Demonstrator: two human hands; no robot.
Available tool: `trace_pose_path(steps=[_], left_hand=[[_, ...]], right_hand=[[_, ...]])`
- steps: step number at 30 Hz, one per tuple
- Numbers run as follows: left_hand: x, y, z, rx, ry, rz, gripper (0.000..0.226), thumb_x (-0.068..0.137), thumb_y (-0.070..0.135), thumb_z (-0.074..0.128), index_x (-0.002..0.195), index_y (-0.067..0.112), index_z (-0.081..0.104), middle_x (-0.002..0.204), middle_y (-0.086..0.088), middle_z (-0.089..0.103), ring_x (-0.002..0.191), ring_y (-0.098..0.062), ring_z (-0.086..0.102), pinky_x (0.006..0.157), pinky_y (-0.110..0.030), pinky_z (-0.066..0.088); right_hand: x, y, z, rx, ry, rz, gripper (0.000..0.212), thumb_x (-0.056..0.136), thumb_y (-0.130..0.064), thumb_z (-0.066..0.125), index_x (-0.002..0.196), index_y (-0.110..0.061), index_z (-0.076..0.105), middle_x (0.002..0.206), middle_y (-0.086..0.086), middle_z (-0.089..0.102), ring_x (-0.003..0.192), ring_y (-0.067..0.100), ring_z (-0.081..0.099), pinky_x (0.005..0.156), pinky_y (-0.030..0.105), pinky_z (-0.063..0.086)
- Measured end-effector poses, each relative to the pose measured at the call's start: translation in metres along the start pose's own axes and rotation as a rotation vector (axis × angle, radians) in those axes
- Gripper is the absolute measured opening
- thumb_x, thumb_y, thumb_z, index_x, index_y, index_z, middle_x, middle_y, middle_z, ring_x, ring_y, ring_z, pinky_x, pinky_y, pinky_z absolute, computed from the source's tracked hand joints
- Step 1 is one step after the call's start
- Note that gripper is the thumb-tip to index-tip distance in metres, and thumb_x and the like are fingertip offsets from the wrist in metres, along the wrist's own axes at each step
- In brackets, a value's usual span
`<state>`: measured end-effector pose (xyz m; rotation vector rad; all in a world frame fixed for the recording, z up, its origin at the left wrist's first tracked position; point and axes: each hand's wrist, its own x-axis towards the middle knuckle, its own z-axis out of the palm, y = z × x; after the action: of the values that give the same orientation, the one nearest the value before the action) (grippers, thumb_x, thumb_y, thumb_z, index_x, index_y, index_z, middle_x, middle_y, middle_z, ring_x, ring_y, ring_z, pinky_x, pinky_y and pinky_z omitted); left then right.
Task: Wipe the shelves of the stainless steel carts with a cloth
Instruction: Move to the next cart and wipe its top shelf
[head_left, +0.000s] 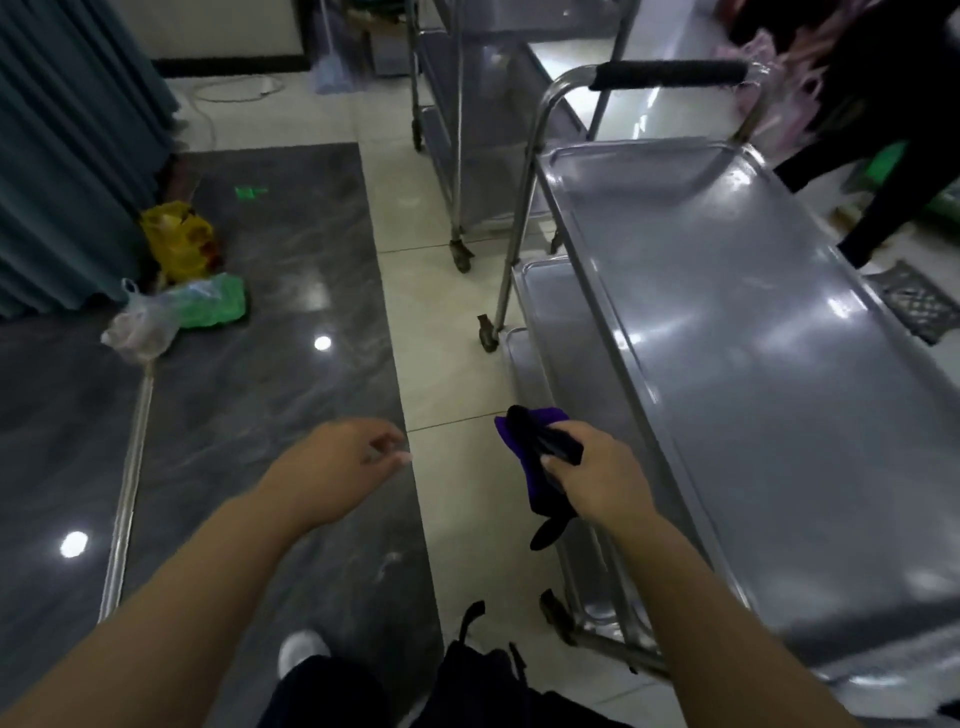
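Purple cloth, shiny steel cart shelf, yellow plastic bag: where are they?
Purple and black cloth (527, 470): head view, its purple fold.
Shiny stainless steel cart's top shelf (753, 338): head view, bare middle.
Yellow plastic bag (174, 236): head view, its crumpled middle.

Teal curtain (67, 156) hanging at ten o'clock, yellow bag (176, 239) and green bag (218, 301) on the floor beside it at nine.
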<state>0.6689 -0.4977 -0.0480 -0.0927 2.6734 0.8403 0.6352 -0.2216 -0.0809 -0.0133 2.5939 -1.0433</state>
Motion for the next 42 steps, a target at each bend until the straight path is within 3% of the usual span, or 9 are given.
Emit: trace_pose_path(steps=[4, 9, 13, 19, 22, 29, 33, 37, 42], left_hand=[[0.069, -0.027, -0.023, 0.055, -0.132, 0.065, 0.02, 0.087, 0.041, 0.06, 0.103, 0.031, 0.064, 0.094, 0.013, 0.063, 0.083, -0.003, 0.058, 0.076, -0.024, 0.046], [0.177, -0.059, -0.062, 0.213, -0.267, 0.193, 0.025, 0.088, 0.04, 0.059, 0.108, 0.026, 0.064, 0.097, 0.008, 0.062, 0.086, -0.007, 0.056, 0.075, -0.023, 0.039], [0.255, -0.069, -0.089, 0.302, -0.384, 0.285, 0.028, 0.089, 0.043, 0.056, 0.112, 0.027, 0.061, 0.102, 0.007, 0.063, 0.089, -0.007, 0.056, 0.074, -0.022, 0.039], [0.345, -0.052, -0.086, 0.471, -0.521, 0.464, 0.03, 0.09, 0.045, 0.054, 0.114, 0.028, 0.059, 0.098, 0.011, 0.059, 0.092, -0.009, 0.057, 0.083, -0.027, 0.047], [0.386, -0.046, -0.068, 0.507, -0.565, 0.502, 0.031, 0.089, 0.047, 0.053, 0.115, 0.031, 0.058, 0.096, 0.014, 0.056, 0.092, -0.008, 0.057, 0.083, -0.029, 0.048], [0.494, -0.045, -0.024, 0.497, -0.484, 0.567, 0.033, 0.088, 0.048, 0.054, 0.119, 0.034, 0.055, 0.098, 0.016, 0.056, 0.09, -0.006, 0.056, 0.075, -0.027, 0.043], [0.557, -0.053, -0.004, 0.413, -0.39, 0.589, 0.047, 0.086, 0.048, 0.058, 0.128, 0.031, 0.047, 0.107, 0.01, 0.058, 0.086, -0.008, 0.055, 0.073, -0.027, 0.042], [0.625, -0.056, 0.019, 0.3, -0.279, 0.604, 0.07, 0.083, 0.047, 0.063, 0.141, 0.024, 0.032, 0.126, 0.001, 0.055, 0.101, -0.017, 0.058, 0.084, -0.034, 0.046], [0.698, -0.051, 0.052, 0.146, -0.135, 0.688, 0.082, 0.081, 0.042, 0.066, 0.145, 0.019, 0.021, 0.132, -0.01, 0.05, 0.114, -0.026, 0.054, 0.094, -0.043, 0.046]], right_hand=[[0.041, -0.01, 0.015, -0.004, 0.077, 0.103, 0.016, 0.088, -0.021, 0.059, 0.101, -0.031, 0.058, 0.09, -0.007, 0.062, 0.078, 0.006, 0.056, 0.066, 0.026, 0.044], [0.089, -0.033, 0.041, 0.07, 0.232, 0.265, 0.026, 0.088, -0.023, 0.06, 0.113, -0.032, 0.059, 0.098, -0.008, 0.061, 0.086, 0.011, 0.057, 0.074, 0.03, 0.047], [0.117, -0.053, 0.058, 0.12, 0.364, 0.404, 0.023, 0.088, -0.022, 0.06, 0.11, -0.03, 0.06, 0.1, -0.004, 0.06, 0.087, 0.014, 0.057, 0.078, 0.035, 0.049], [0.144, -0.057, 0.077, 0.179, 0.477, 0.552, 0.023, 0.087, -0.024, 0.06, 0.107, -0.034, 0.058, 0.097, -0.009, 0.058, 0.082, 0.005, 0.054, 0.067, 0.027, 0.042], [0.167, -0.045, 0.081, 0.184, 0.513, 0.608, 0.026, 0.086, -0.023, 0.061, 0.11, -0.033, 0.059, 0.099, -0.007, 0.059, 0.084, 0.009, 0.055, 0.07, 0.028, 0.042], [0.246, -0.001, 0.089, 0.142, 0.524, 0.719, 0.036, 0.087, -0.026, 0.061, 0.122, -0.032, 0.056, 0.112, -0.002, 0.062, 0.096, 0.018, 0.058, 0.08, 0.033, 0.048], [0.296, 0.023, 0.097, 0.139, 0.541, 0.753, 0.036, 0.088, -0.028, 0.061, 0.124, -0.034, 0.055, 0.112, -0.003, 0.062, 0.094, 0.016, 0.057, 0.074, 0.028, 0.044], [0.351, 0.047, 0.107, 0.143, 0.656, 0.703, 0.036, 0.089, -0.026, 0.061, 0.124, -0.031, 0.056, 0.115, -0.004, 0.061, 0.095, 0.013, 0.055, 0.074, 0.025, 0.039], [0.42, 0.079, 0.115, 0.151, 0.818, 0.599, 0.037, 0.091, -0.025, 0.06, 0.128, -0.03, 0.054, 0.118, -0.003, 0.057, 0.094, 0.01, 0.053, 0.078, 0.026, 0.044]])
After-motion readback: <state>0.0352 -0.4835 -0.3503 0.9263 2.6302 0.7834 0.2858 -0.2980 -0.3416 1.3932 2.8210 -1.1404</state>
